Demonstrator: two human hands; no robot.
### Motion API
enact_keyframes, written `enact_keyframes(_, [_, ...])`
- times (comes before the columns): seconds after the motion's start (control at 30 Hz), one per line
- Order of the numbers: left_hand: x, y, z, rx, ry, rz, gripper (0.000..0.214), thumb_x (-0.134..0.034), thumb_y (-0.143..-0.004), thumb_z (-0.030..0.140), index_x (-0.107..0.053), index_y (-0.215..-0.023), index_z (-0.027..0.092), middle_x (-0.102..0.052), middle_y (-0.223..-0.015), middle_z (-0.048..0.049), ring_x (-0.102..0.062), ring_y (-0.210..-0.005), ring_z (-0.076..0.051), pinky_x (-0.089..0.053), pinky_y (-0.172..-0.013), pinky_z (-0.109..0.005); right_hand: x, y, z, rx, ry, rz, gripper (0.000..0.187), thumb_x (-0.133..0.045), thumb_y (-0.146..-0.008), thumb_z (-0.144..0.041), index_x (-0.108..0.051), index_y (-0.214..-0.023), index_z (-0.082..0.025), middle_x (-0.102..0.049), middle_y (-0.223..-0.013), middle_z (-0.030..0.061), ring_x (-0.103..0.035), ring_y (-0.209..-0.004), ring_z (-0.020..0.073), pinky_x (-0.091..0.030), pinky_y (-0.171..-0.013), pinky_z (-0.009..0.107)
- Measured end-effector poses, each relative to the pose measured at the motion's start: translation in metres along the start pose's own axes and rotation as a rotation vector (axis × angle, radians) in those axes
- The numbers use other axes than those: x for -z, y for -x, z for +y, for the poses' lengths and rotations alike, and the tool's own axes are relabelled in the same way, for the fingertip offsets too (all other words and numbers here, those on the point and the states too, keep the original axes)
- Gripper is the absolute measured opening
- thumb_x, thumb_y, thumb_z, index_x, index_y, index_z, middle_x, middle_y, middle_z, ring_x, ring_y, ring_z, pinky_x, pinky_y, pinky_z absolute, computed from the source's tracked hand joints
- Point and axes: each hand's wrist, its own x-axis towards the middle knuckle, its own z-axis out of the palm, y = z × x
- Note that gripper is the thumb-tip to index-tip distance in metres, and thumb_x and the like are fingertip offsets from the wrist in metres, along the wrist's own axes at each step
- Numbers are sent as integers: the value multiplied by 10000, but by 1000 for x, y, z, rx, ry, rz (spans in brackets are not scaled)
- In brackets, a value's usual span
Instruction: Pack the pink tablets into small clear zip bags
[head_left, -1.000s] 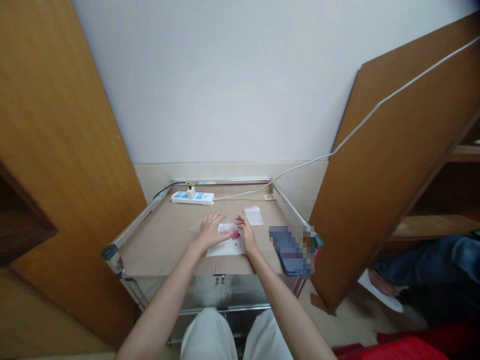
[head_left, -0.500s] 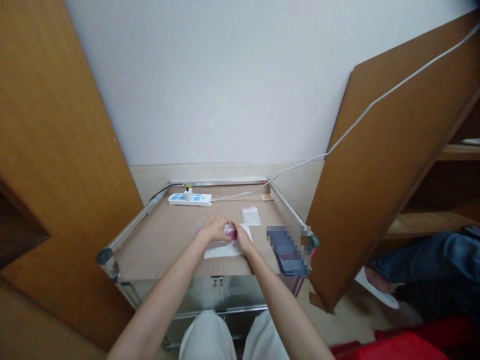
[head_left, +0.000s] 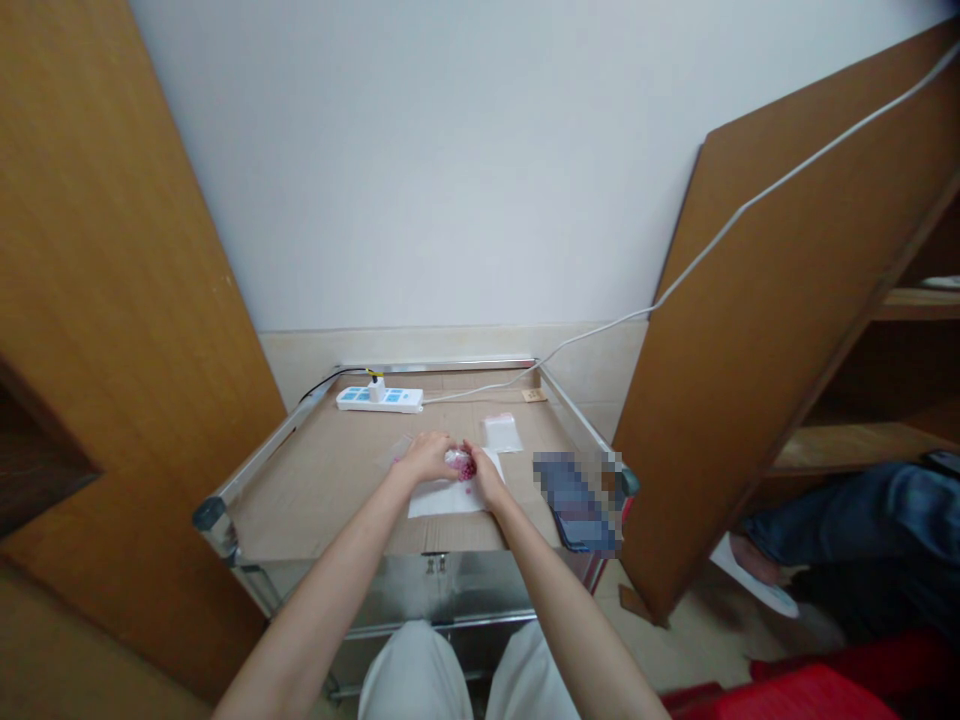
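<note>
Pink beads [head_left: 466,467]: tight cluster against the clear end of the bag, held just above the sheet; whether inside the bag or at its mouth cannot be told; a few specks possibly on the sheet.
Change: hands drawn closer than in the frame 1.0 s earlier; beads, then loose on the sheet, now gathered at the bag.
Surround: wooden doors [head_left: 127,300] standing open on both sides; white wall [head_left: 450,170] behind; red crate [head_left: 810,697] low at right; seated person's jeans [head_left: 847,520] at far right.
Cart: steel frame [head_left: 439,365] topped with cardboard [head_left: 315,490], above the person's white trousers [head_left: 412,670].
On cart: power strip [head_left: 379,400] at back; pixelated object [head_left: 574,502] at right edge; second bag [head_left: 502,432] beyond the sheet.
Sheet: white paper [head_left: 450,503] beneath both hands.
Left hand [head_left: 427,458]: fingers curved over the bag [head_left: 456,458].
Right hand [head_left: 486,477]: fingertips against the bead end of the bag.
Grip: hands together, both closed on the bag, nearly touching.
</note>
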Motion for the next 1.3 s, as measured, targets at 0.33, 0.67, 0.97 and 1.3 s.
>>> enact_keyframes(0.33, [-1, 1, -1, 29, 48, 10, 437, -613, -526, 420, -600, -919, 227, -607, -940, -67, -526, -899, -252, -368, -776, -313, -2, 1, -5, -25, -83, 4, 396, -365, -757, -423, -552, -1017, -190, -565, -1069, 58, -499, -994, 165, -316, -906, 362])
enact_keyframes(0.67, [-2, 1, -2, -7, 37, 28, 448, -624, -515, 423, -596, -921, 234, -600, -945, -63, -519, -901, -250, -358, -780, -318, -2, 2, -8, -2, -63, 15, 379, -365, -756, -427, -563, -989, -203, -573, -1051, 54, -512, -975, 166, -341, -885, 361])
enact_keyframes(0.97, [3, 0, 0, 9, 68, 41, 294, -569, -592, 376, -636, -839, 231, -626, -866, -45, -541, -853, -206, -374, -761, -275, -2, 5, -12, -7, -42, 26, 382, -340, -769, -396, -547, -1019, -194, -575, -1046, 60, -512, -975, 162, -349, -877, 350])
enact_keyframes(1.3, [-3, 3, -3, 93, 163, 165, 281, -552, -623, 363, -624, -841, 201, -628, -870, -42, -537, -830, -182, -384, -742, -255, -1, 7, -16, 12, -52, 27, 376, -333, -778, -391, -553, -1012, -195, -560, -1074, 59, -504, -984, 166, -331, -893, 358])
